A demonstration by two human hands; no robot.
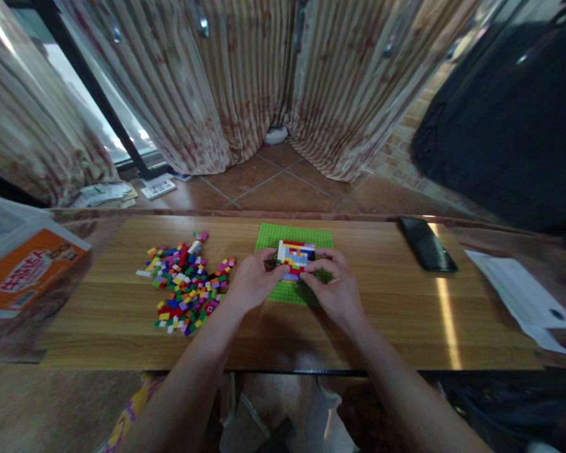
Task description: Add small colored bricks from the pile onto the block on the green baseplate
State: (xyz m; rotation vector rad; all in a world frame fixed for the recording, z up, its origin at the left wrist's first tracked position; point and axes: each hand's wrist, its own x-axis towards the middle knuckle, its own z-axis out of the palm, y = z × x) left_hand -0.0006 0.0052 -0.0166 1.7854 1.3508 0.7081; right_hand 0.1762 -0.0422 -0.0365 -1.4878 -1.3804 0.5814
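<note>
A small build of multicoloured toy bricks (295, 257) sits over the green baseplate (270, 234) at the middle of the table. My left hand (257, 277) grips its left side, thumb at the near left corner and fingers along the edge. On the opposite side my right hand (334, 283) has its fingers and thumb closed on the bricks. White, red, yellow, blue and purple pieces show on top. Whether the build is fixed to the baseplate or lifted off it, I cannot tell. A loose pile of small bricks (188, 286) lies left of my left hand.
The wooden table (387, 314) runs wide across the view. A black phone (427, 244) and a white sheet (521, 292) lie to the right. An orange and white package (31, 270) is at the far left. Striped curtains (245, 82) hang beyond the table.
</note>
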